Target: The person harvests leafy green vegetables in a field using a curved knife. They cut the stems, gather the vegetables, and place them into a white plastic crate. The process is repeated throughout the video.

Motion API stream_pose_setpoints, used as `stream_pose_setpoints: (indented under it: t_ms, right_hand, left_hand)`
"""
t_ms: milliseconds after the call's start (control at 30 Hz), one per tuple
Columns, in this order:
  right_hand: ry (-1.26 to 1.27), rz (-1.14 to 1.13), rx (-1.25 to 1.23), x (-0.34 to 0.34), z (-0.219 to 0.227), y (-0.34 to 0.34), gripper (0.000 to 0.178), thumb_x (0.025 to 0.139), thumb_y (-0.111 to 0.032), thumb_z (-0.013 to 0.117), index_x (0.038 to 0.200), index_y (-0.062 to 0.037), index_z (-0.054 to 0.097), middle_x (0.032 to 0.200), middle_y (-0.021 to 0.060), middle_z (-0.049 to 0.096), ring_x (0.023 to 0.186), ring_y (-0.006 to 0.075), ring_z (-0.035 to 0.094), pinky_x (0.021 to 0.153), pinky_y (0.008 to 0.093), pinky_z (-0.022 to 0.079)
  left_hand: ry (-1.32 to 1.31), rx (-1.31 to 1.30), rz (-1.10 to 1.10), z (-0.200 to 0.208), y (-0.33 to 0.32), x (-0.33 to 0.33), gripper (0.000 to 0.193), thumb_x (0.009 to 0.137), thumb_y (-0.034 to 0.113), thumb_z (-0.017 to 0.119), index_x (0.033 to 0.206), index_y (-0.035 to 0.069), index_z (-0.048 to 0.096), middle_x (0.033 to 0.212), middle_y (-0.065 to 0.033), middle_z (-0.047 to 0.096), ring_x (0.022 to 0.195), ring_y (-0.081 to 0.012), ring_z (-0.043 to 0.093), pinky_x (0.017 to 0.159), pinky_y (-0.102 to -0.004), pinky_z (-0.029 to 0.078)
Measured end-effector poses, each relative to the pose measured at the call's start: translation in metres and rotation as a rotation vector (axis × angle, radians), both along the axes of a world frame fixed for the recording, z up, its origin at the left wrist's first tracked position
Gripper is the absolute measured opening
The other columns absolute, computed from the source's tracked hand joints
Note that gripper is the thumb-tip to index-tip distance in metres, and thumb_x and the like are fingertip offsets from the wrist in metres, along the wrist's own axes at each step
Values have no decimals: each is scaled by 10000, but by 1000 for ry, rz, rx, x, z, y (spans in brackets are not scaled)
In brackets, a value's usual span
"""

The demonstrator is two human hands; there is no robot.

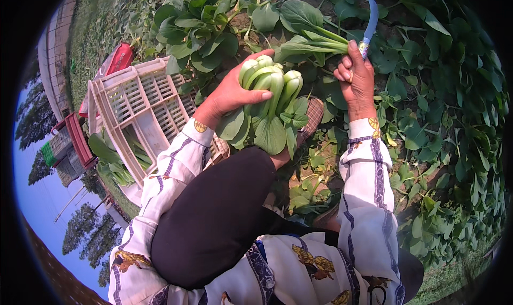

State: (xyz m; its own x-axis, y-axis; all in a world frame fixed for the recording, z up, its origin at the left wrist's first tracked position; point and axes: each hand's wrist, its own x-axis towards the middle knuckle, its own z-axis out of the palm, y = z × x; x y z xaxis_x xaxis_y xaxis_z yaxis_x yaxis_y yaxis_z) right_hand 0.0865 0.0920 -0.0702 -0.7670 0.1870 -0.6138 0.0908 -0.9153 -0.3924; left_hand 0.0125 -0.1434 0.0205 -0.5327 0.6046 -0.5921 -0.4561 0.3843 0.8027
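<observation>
Several heads of bok choy (271, 88) are bunched in my left hand (233, 91), their pale green bases up and their leaves hanging down over my knee. My right hand (355, 80) is closed around the handle of a small curved knife (371, 24), whose blade points away from me. The same hand also grips a few leafy stalks (320, 42) that stretch out to the left, toward the bunch. Both hands are above the planted ground, a short way apart.
A whitish plastic crate (144, 107) lies tilted at the left, with greens (112, 158) inside. A red and white bag (118, 59) is behind it. Leafy plants (195, 27) grow ahead and thickly at the right (443, 144). My bent knee (214, 214) fills the lower middle.
</observation>
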Motion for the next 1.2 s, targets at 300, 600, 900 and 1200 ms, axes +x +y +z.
stream_pose_setpoints:
  t_ms: [300, 600, 900, 1200]
  right_hand:
    - [137, 950, 472, 25, 77, 21, 287, 770, -294, 735, 798, -48, 590, 537, -54, 478, 414, 13, 422, 368, 166, 315]
    - [100, 133, 526, 104, 141, -56, 410, 780, -238, 741, 1037, 12, 542, 673, -10, 548, 495, 47, 490, 456, 187, 418]
    - [221, 319, 673, 192, 424, -131, 300, 804, -238, 717, 953, -25, 569, 666, -23, 544, 487, 37, 477, 445, 171, 393]
    - [387, 412, 752, 388, 681, -421, 337, 881, -293, 619, 1053, -21, 520, 726, -23, 515, 545, 23, 449, 458, 149, 374]
  left_hand:
    - [6, 11, -47, -1, 19, 3, 843, 677, 251, 739, 1367, 5, 323, 1228, -91, 527, 1134, -172, 488, 1013, -302, 332]
    - [69, 182, 16, 75, 30, 68, 842, 656, 228, 759, 1355, 17, 340, 1226, -88, 518, 1137, -170, 488, 1006, -303, 344]
    - [175, 490, 5, 347, -64, 166, 904, 668, 124, 782, 1404, 82, 259, 1212, -52, 513, 1127, -143, 483, 985, -290, 370]
    - [864, 491, 12, 623, -391, 389, 677, 586, 211, 850, 1138, 45, 496, 1056, -64, 576, 1001, -145, 552, 900, -294, 444]
